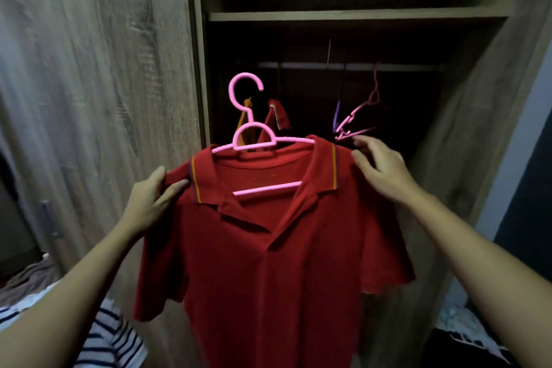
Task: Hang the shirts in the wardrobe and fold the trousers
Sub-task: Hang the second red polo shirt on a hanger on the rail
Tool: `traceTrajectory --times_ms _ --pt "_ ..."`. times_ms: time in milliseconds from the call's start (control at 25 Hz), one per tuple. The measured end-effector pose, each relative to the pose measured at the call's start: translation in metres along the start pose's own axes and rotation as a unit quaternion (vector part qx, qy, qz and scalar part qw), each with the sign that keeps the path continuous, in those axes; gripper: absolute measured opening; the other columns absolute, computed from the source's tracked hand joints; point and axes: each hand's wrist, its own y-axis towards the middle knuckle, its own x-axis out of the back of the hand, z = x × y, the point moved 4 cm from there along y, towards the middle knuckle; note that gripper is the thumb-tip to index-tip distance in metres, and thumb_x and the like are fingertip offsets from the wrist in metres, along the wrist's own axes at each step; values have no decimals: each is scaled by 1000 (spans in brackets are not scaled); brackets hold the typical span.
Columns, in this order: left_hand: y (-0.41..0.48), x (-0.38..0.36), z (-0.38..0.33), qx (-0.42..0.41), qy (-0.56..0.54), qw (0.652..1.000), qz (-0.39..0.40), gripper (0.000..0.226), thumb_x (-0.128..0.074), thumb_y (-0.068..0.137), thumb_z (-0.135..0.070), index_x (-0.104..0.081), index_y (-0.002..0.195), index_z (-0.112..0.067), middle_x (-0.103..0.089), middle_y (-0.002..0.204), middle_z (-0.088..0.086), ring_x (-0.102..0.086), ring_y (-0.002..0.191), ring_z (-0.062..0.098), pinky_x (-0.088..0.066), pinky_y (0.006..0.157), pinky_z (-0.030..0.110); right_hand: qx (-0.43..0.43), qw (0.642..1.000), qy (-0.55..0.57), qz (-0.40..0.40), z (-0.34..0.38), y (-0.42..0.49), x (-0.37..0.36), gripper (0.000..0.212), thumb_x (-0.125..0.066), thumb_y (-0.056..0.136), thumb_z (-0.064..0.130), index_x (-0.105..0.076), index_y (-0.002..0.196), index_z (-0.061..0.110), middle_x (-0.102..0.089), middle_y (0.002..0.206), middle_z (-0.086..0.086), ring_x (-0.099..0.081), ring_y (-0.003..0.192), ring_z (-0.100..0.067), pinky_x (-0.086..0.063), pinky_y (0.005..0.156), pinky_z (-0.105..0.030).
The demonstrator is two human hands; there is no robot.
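A red polo shirt (268, 263) hangs on a pink hanger (252, 134) that I hold up in front of the open wardrobe. My left hand (149, 200) pinches the shirt's left shoulder. On the right shoulder rests my right hand (379, 167), fingers spread over the fabric. The hanger's hook (243, 89) points up, below the level of the wardrobe rail (352, 66). Another red shirt (276, 118) hangs on the rail behind.
Empty pink and purple hangers (355, 122) dangle from the rail at the right. A shelf (358, 15) spans the wardrobe above the rail. The wooden door (98, 84) stands at the left. A striped garment (110, 337) and other clothes lie at the lower left.
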Motion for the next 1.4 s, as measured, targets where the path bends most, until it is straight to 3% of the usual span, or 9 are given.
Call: traceTrajectory --times_ms 200,520,640,680,800,960,1080,1160,1400 --pt "5 -9 -13 -57 -17 997 43 47 -67 85 -25 -27 62 -24 -29 51 -2 -29 49 8 -28 49 22 -14 990 71 117 4 0 -19 27 -42 98 28 -53 76 15 -53 66 5 -52 68 -18 -42 68 -34" --pt "0 -12 14 94 -133 985 -49 36 -45 99 -27 -47 63 -23 -44 54 -11 -36 53 -4 -30 54 17 -17 996 54 65 4 -2 -21 22 -48 86 55 -54 74 37 -62 71 4 -59 69 -18 -48 69 -41" --pt "-11 -22 15 98 -164 979 69 9 -60 89 -38 -56 87 -45 -62 78 -28 -53 73 -14 -40 69 6 -46 995 92 14 -9 0 -13 42 -43 73 71 -60 84 34 -68 82 1 -65 81 -24 -51 76 -44" --pt "-18 -26 23 106 -146 975 129 24 -68 84 -33 -54 96 -49 -64 88 -28 -57 80 -13 -41 73 2 -56 994 98 1 -15 -2 -10 47 -43 70 75 -61 85 34 -69 83 0 -65 83 -25 -51 77 -44" --pt "-33 -27 52 169 -132 965 148 19 -63 88 -8 -64 102 -21 -69 90 7 -64 67 6 -48 56 8 -70 992 100 -15 -26 -10 -2 58 -43 66 83 -63 84 31 -70 79 -2 -66 80 -25 -52 74 -43" --pt "-46 -46 40 177 -196 921 286 13 -66 87 -18 -68 99 -15 -73 84 -7 -65 74 -2 -53 65 16 -101 987 121 -25 -32 -13 5 55 -44 65 81 -63 79 31 -69 78 0 -66 79 -22 -51 75 -41" --pt "-40 -45 59 169 -87 949 253 20 -72 80 -29 -70 83 -10 -73 80 3 -66 76 15 -53 73 36 -112 982 148 -27 -41 -13 9 57 -42 60 89 -62 74 37 -64 72 8 -58 71 -13 -48 74 -41" --pt "-33 -39 67 178 -15 958 222 5 -70 82 -18 -67 83 -14 -71 83 5 -66 85 22 -49 70 32 -113 982 151 -21 -47 -14 9 56 -45 62 86 -62 73 34 -63 71 8 -56 71 -10 -48 74 -42" --pt "12 -10 -53 107 -358 875 308 61 -65 61 -28 -55 122 -24 -68 115 -4 -62 107 7 -49 84 17 -76 970 232 9 -44 -3 -7 51 -53 62 82 -65 73 34 -60 65 14 -52 67 -9 -41 69 -35"
